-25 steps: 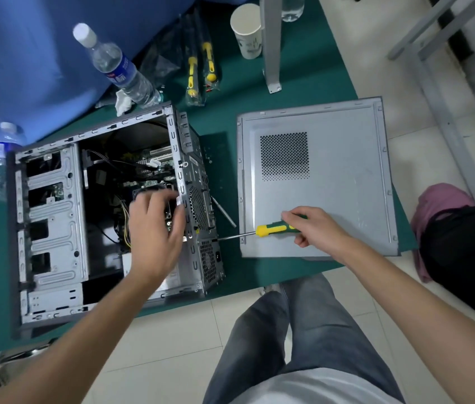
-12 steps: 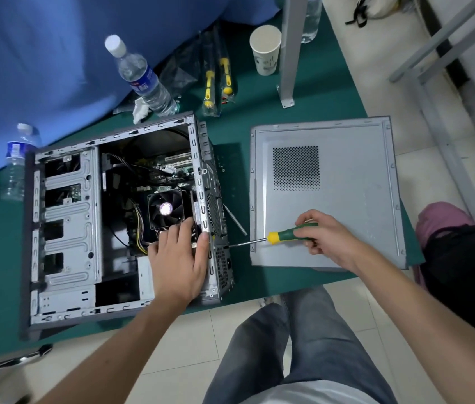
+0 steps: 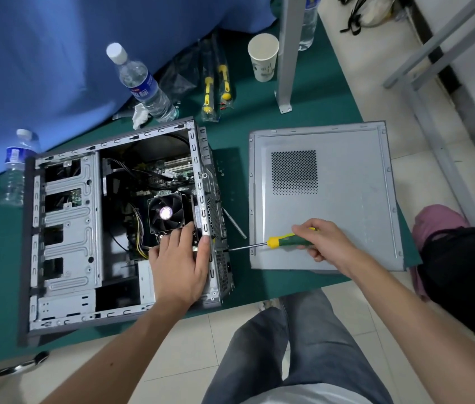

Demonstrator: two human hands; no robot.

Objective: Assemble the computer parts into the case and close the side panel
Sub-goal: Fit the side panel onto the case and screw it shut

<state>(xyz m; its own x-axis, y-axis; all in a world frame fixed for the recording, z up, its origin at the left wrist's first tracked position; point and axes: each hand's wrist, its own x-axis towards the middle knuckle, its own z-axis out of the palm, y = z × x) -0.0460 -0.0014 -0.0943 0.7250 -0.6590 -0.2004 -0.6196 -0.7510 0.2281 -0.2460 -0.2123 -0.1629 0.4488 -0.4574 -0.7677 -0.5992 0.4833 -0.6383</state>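
Observation:
The open computer case [image 3: 67, 228] lies on its side on the green table, with the motherboard and a black CPU fan [image 3: 166, 212] visible inside. My left hand [image 3: 180, 263] rests flat on the case's rear edge, thumb on the metal frame, fingers just below the fan. My right hand [image 3: 326, 243] grips the green and yellow handle of a screwdriver [image 3: 277, 242]. Its tip touches the rear of the case. The grey side panel [image 3: 347, 176] lies flat on the table to the right, under my right hand.
Two water bottles [image 3: 143, 86] [image 3: 16, 167] stand behind and left of the case. Packaged yellow screwdrivers [image 3: 215, 88], a paper cup [image 3: 263, 58] and a metal post [image 3: 287, 53] are at the back. A loose metal strip [image 3: 234, 224] lies between case and panel. A dark bag [image 3: 463, 275] sits on the floor at right.
My left hand has slid from over the fan to the case's rear lower edge, uncovering the fan. The screwdriver tip has come up against the rear of the case.

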